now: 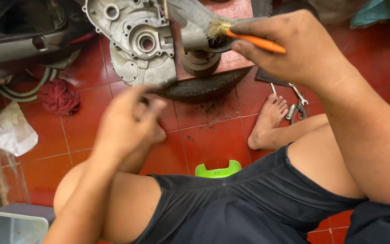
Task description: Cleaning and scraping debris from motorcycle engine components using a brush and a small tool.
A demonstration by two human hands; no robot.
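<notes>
Presently, right hand (294, 47) closed on orange-handled brush (244, 37), bristles against grey metal part (195, 34) beside engine casing (136, 43)

Brush: light, stiff handle, soft bristles; best held mid-handle

Casing: likely heavy, rigid cast metal (rim the surest hold)

Left hand (129, 124), below casing, blurred; grip cannot be told

Tyre (204, 86) just under casing; pliers and wrench (296, 104) to its right, near bare foot (267, 119)

Red rag (59, 96) left of casing

Grey bin (12, 223), far lower left of casing, contents unclear
</notes>
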